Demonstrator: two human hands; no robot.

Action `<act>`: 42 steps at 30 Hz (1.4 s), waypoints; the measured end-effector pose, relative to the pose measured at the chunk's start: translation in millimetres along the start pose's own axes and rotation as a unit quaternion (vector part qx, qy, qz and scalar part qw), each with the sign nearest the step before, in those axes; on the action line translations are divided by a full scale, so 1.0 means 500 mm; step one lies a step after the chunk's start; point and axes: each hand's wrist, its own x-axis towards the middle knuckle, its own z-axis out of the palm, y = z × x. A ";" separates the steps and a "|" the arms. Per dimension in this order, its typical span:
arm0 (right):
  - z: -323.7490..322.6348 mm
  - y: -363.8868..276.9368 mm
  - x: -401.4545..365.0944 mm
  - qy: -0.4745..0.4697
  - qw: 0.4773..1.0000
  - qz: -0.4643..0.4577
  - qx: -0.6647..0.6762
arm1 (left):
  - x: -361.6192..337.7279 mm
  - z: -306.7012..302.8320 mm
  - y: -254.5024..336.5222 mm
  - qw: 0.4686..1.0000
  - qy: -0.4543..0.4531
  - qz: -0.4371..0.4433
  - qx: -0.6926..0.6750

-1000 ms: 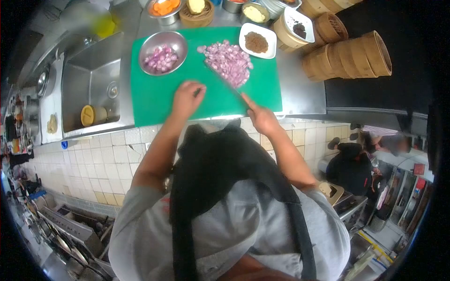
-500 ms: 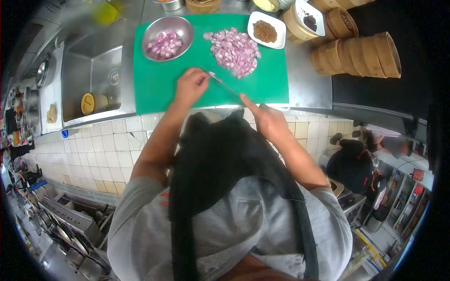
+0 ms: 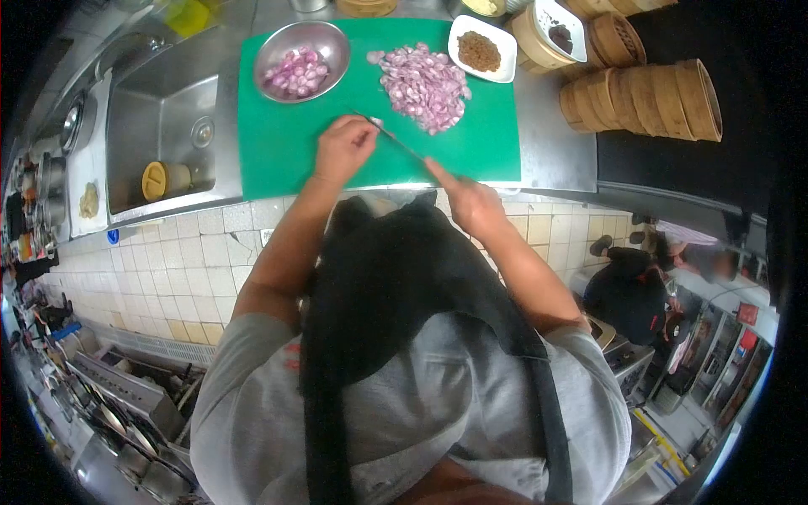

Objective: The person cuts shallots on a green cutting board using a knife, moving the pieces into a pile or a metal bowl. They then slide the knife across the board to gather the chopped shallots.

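Observation:
My right hand point(image 3: 473, 204) is closed round the handle of a knife point(image 3: 402, 146), its index finger stretched along the blade's back. The blade points up and left across the green cutting board point(image 3: 471, 156). At its far part, my left hand point(image 3: 345, 147) has curled fingers pressed on a small shallot point(image 3: 376, 124), mostly hidden by the fingers and blade. Beyond the knife lies a pile of sliced shallots point(image 3: 425, 88). A steel bowl point(image 3: 337, 71) with peeled shallots point(image 3: 296, 72) stands at the board's upper left.
A white dish point(image 3: 505, 67) of brown minced food sits at the board's upper right corner. Stacked bamboo steamers point(image 3: 644, 101) stand further right. To the left is a steel sink point(image 3: 164, 101) holding a yellow-lidded container point(image 3: 160, 180). Another person point(image 3: 627, 295) is at the right, behind me.
The knife has slid forward, up and left, so its tip reaches further past my left fingers. My right hand moved slightly with it. My left hand stays at the shallot.

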 end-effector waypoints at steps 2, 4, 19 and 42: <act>-0.026 -0.020 0.009 -0.031 0.999 0.017 -0.013 | 0.000 -0.004 -0.001 1.000 -0.003 -0.001 0.008; -0.036 -0.031 0.001 -0.031 0.999 0.019 -0.007 | 0.000 -0.001 0.000 1.000 -0.006 0.001 0.013; 0.001 -0.014 0.007 -0.011 1.000 0.000 0.026 | 0.000 0.004 -0.002 1.000 -0.001 -0.004 0.007; 0.018 0.003 0.012 0.001 0.997 -0.014 0.079 | -0.003 -0.001 -0.005 1.000 0.009 -0.006 0.001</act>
